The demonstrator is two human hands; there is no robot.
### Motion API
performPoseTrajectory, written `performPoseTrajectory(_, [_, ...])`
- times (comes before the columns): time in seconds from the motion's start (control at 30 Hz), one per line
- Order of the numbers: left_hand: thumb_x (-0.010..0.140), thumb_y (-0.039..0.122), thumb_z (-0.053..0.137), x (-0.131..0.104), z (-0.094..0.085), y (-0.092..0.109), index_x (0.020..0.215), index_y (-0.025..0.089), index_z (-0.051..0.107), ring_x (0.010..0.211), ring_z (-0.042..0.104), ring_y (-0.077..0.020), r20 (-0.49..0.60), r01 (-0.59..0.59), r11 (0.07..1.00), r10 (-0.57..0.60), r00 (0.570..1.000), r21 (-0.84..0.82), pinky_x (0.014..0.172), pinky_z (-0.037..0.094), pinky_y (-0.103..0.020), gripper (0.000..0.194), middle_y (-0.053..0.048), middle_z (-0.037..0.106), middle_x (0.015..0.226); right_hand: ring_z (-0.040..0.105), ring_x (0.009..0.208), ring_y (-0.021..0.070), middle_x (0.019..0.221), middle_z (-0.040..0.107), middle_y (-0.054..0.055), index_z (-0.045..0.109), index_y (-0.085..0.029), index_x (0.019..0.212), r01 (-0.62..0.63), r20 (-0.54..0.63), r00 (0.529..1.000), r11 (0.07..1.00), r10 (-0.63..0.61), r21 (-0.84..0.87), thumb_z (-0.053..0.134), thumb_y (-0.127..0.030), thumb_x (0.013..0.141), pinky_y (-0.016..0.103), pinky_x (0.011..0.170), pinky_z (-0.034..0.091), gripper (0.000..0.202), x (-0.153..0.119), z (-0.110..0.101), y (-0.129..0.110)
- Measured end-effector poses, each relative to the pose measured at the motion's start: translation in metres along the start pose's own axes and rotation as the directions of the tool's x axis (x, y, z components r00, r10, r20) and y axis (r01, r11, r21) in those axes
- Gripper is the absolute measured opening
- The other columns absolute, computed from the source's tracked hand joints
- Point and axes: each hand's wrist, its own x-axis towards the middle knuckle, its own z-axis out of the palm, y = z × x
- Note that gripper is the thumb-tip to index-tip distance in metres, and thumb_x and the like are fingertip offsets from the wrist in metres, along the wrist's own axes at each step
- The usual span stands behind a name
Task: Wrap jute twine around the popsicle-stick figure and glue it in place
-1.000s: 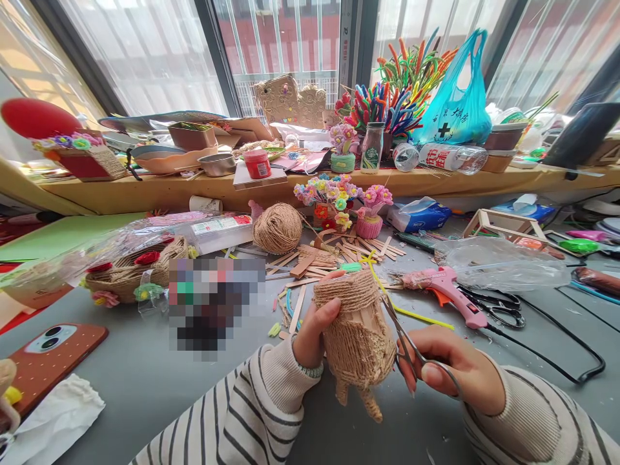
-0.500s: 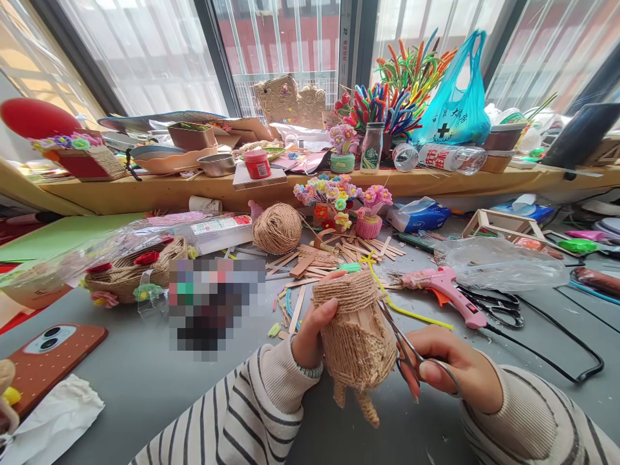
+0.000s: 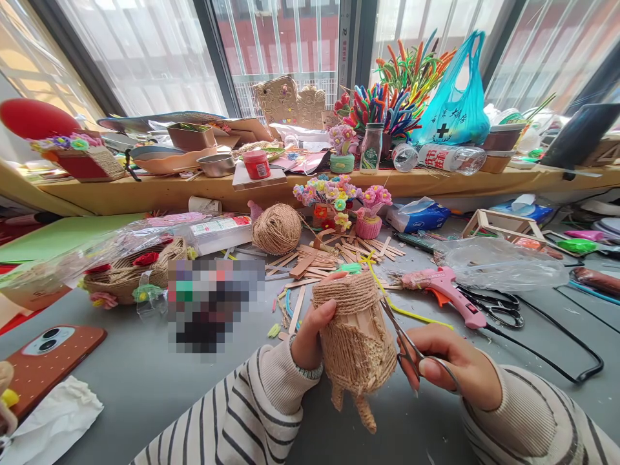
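My left hand grips a cup-shaped piece wrapped in jute twine from its left side, thumb on the front. Short twine-wrapped legs stick out of its lower end, and a strip of bare wood shows between the twine bands. In my right hand is a pair of scissors, fingers through the handle loops. The blades point up and left, their tips at the right side of the twine-wrapped piece by the bare strip. Whether the tips touch the twine I cannot tell.
A ball of jute twine and scattered wooden craft sticks lie beyond my hands. To the right are a pink glue gun with its cord, black-handled scissors and a plastic bag. A phone lies at left.
The twine-wrapped piece has tilted very slightly, its legs shifting a little to the left. The scissors and both hands stay almost in place.
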Motion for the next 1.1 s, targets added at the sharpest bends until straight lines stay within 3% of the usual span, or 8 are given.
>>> performPoseTrajectory(0.13, [0.069,0.048,0.069,0.000,-0.001,-0.001,0.126,0.021,0.056,0.123,0.054,-0.0334,0.006,0.005,1.000,-0.005,1.000,0.001,0.105,0.038,-0.043,0.065,-0.007,0.069,0.116,0.039,0.056,0.0108,0.058,0.048,0.001,0.057,-0.016,0.063,-0.029,-0.056,0.998,1.000,0.029,-0.001,0.043,-0.080,0.078,0.026,0.052,0.029,0.068,-0.001,0.001,-0.003])
performPoseTrajectory(0.3, [0.069,0.048,0.068,0.000,0.000,0.000,0.126,0.020,0.056,0.121,0.055,-0.0346,0.016,-0.013,0.999,0.013,1.000,0.032,0.106,0.038,-0.047,0.065,-0.009,0.067,0.120,0.036,0.055,0.0102,0.058,0.044,-0.001,0.056,-0.016,0.065,-0.036,-0.017,0.999,0.999,0.035,-0.030,0.043,-0.081,0.077,0.025,0.050,0.026,0.067,-0.002,0.000,-0.002])
performPoseTrajectory(0.47, [0.069,0.046,0.068,-0.001,0.001,0.001,0.124,0.021,0.058,0.116,0.059,-0.0352,0.003,-0.010,0.999,0.010,1.000,0.042,0.105,0.039,-0.050,0.062,-0.010,0.067,0.118,0.035,0.055,0.0100,0.057,0.042,-0.001,0.049,-0.017,0.059,-0.094,-0.067,0.993,0.995,0.093,-0.020,0.047,-0.082,0.073,0.026,0.050,0.025,0.066,-0.003,0.003,-0.007])
performPoseTrajectory(0.97, [0.067,0.048,0.071,-0.002,0.001,0.001,0.124,0.021,0.058,0.118,0.057,-0.0342,0.009,0.007,0.998,-0.007,1.000,0.060,0.102,0.042,-0.046,0.064,-0.009,0.068,0.118,0.030,0.053,0.0088,0.057,0.038,-0.003,0.039,-0.021,0.062,-0.075,-0.003,0.997,0.994,0.075,-0.082,0.050,-0.075,0.077,0.025,0.048,0.024,0.058,-0.004,-0.002,0.005])
performPoseTrajectory(1.1, [0.068,0.049,0.070,-0.001,-0.001,0.001,0.125,0.022,0.058,0.118,0.057,-0.0339,-0.006,0.003,0.998,-0.003,1.000,0.062,0.102,0.042,-0.046,0.065,-0.008,0.068,0.118,0.027,0.053,0.0087,0.055,0.033,-0.005,0.033,-0.022,0.059,-0.149,-0.106,0.985,0.983,0.138,-0.107,0.050,-0.081,0.071,0.027,0.050,0.020,0.063,-0.005,0.001,0.000])
